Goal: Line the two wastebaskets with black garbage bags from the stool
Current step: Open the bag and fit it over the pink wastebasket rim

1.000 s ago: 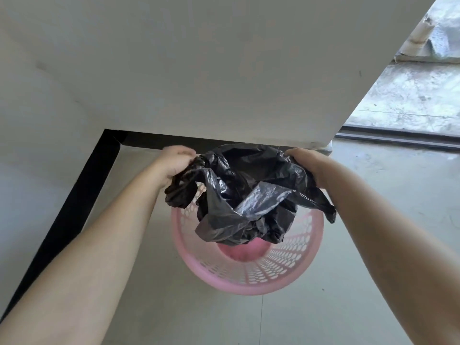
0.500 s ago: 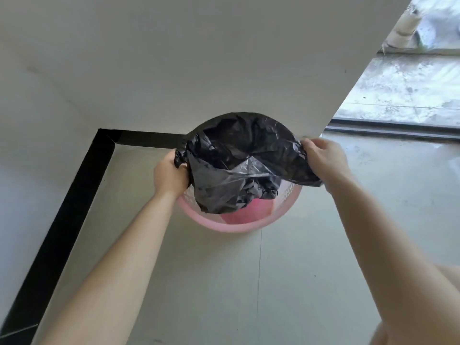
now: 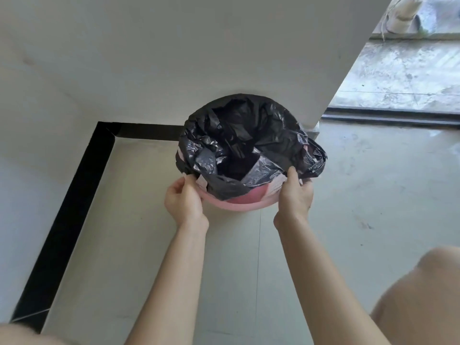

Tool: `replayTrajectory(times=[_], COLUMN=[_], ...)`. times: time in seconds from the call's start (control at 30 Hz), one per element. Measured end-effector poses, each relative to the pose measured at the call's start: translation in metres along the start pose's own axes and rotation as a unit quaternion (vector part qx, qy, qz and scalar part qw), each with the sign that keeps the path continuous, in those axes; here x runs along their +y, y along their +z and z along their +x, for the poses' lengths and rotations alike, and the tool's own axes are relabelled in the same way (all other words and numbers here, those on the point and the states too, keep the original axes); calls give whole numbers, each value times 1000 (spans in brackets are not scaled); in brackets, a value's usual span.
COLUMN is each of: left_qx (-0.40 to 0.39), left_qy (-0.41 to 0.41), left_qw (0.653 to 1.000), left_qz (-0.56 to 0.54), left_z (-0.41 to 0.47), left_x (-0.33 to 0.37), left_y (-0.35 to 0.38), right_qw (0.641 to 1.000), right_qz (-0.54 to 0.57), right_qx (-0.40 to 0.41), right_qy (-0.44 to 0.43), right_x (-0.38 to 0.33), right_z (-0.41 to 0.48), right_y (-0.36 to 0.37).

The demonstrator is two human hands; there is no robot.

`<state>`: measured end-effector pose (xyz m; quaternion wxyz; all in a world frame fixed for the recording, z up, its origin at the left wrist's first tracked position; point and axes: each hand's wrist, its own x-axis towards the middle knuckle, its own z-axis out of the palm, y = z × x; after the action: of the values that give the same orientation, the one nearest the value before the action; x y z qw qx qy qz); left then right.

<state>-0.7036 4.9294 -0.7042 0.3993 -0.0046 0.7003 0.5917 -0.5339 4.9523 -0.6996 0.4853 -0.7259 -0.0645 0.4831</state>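
One pink wastebasket (image 3: 242,207) stands on the floor (image 3: 348,207) in the corner, close against the white wall (image 3: 174,58), and one black garbage bag (image 3: 249,145) sits in it with its mouth spread wide. The far and side edges of the bag are already folded over the rim, probably so the liner stays put; only the near stretch of pink rim shows bare.

Both hands work that near edge. The left hand (image 3: 184,200) pinches the bag's hem at the near-left rim, thumb and fingers closed together on the plastic. The right hand (image 3: 296,192) grips the hem at the near-right rim in the same way. Holding two spaced points likely lets the person stretch the slack film taut and roll it down over the lip in one pull.

Only one basket and one bag are in view; the second wastebasket and the stool are not visible, so half the task seems to remain.
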Motion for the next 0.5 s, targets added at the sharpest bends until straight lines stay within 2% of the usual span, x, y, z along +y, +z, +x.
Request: replayTrajectory(times=[0.17,0.3,0.4,0.5], left_qx=[-13,4,-13,-29], left_qy=[21,-53,-91,-42], left_qw=[999,995,996,989], left_qz=[-47,-82,10,138], left_z=[-7,4,9,12], left_x=[-3,2,-11,-25], left_y=[-13,-16,-13,-2], right_qw=[996,989,993,998], right_qz=[78,140,69,-41], right_qx=[-20,-26,-53,-51], right_qy=[-45,33,80,23], right_x=[9,10,18,21], right_z=[2,23,34,37], right_y=[-12,-20,-19,-11])
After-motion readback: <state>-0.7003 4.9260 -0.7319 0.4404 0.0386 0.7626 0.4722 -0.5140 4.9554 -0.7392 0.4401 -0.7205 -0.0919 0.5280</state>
